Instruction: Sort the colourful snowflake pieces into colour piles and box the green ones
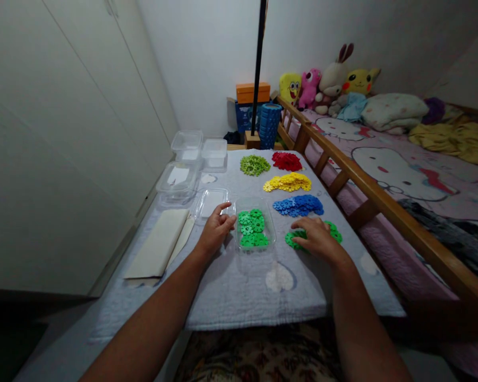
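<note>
A clear plastic container (271,233) stands near the middle of the table, with several green flower-shaped plastic discs (253,225) lying in it. Beside its left wall is my left hand (217,229), thumb and index finger apart, holding nothing; whether it touches the rim I cannot tell. My right hand (316,237) is over a pile of green discs (334,232) to the right, its fingers spread and curved down onto them. Part of that pile is hidden under the hand. Just behind lies a pile of blue discs (298,205).
Farther back are piles of yellow discs (289,182), red discs (287,161) and light green discs (255,165). On the left are a clear lid (213,201), stacked clear containers (177,180) and a folded beige sheet (159,244). A wooden bed rail (342,170) borders the table's right.
</note>
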A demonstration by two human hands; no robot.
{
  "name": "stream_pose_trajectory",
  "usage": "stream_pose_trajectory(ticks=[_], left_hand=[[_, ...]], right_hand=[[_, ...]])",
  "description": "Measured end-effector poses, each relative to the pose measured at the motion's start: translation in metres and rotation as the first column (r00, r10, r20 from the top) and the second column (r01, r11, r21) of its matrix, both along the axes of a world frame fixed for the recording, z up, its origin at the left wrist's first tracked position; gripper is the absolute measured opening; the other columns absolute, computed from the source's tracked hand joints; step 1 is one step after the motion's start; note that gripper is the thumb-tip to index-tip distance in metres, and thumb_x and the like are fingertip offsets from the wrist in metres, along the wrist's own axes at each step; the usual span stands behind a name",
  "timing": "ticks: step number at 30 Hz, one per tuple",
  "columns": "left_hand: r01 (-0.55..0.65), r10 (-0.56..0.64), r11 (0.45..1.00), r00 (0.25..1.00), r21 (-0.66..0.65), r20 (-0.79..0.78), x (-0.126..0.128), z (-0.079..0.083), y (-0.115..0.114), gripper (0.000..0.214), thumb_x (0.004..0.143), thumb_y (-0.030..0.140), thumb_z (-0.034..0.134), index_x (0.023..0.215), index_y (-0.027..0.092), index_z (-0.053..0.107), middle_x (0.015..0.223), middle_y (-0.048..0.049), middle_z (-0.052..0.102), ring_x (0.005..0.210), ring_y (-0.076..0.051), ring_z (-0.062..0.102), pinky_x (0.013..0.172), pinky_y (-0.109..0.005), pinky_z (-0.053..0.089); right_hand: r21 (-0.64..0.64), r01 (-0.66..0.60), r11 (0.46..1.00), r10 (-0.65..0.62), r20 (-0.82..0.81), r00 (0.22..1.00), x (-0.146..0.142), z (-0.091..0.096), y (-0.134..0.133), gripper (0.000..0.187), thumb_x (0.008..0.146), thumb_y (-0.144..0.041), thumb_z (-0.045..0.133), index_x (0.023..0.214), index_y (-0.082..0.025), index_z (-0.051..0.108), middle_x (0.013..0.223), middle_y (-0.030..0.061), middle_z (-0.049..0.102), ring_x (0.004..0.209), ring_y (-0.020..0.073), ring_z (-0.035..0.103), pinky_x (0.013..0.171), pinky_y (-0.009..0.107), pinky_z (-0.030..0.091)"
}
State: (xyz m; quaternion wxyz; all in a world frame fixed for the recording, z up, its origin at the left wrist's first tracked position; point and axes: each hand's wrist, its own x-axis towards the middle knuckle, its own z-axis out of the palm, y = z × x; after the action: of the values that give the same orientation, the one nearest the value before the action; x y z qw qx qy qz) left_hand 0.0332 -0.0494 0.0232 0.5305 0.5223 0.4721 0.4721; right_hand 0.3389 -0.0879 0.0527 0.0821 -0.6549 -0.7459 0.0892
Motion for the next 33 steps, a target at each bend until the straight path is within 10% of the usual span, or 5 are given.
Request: stream_pose_trajectory(ticks=[16, 23, 33], left_hand=[[0.029, -0.027, 0.999, 0.998, -0.044, 0.054, 0.002, -0.003, 0.0, 0.062, 0.078, 0.05, 0.073, 0.127, 0.019, 0.051, 0.059, 0.0107, 0.047, 0.047, -0.007, 0.039, 0.048, -0.019, 0.027], [0.05, -0.047, 0.998, 0.997, -0.044, 0.069, 0.001, -0.005, 0.001, 0.062, 0.078, 0.051, 0.072, 0.126, 0.019, 0.051, 0.059, 0.0113, 0.045, 0.048, -0.007, 0.039, 0.048, -0.019, 0.027], [0.058, -0.056, 0.998, 0.997, -0.033, 0.057, 0.0, -0.009, 0.004, 0.065, 0.077, 0.053, 0.073, 0.127, 0.018, 0.05, 0.059, 0.0108, 0.047, 0.049, -0.008, 0.043, 0.049, -0.02, 0.028]], right_hand=[[0.164, -0.06, 0.985, 0.068, -0.043, 0.997, -0.007, 0.0, 0.003, 0.029, 0.079, -0.029, 0.068, 0.107, -0.025, 0.073, 0.106, 0.0081, 0.067, 0.102, 0.0287, 0.054, 0.092, 0.042, 0.037], [0.206, -0.198, 0.958, 0.222, -0.097, 0.97, -0.059, 0.037, 0.023, 0.033, 0.084, -0.031, 0.067, 0.116, -0.022, 0.069, 0.111, 0.0089, 0.068, 0.106, 0.0289, 0.053, 0.096, 0.042, 0.033], [0.075, -0.298, 0.952, 0.294, 0.06, 0.954, -0.115, 0.03, 0.054, 0.03, 0.083, -0.026, 0.07, 0.113, -0.023, 0.069, 0.115, 0.0095, 0.069, 0.114, 0.0305, 0.05, 0.103, 0.049, 0.027]])
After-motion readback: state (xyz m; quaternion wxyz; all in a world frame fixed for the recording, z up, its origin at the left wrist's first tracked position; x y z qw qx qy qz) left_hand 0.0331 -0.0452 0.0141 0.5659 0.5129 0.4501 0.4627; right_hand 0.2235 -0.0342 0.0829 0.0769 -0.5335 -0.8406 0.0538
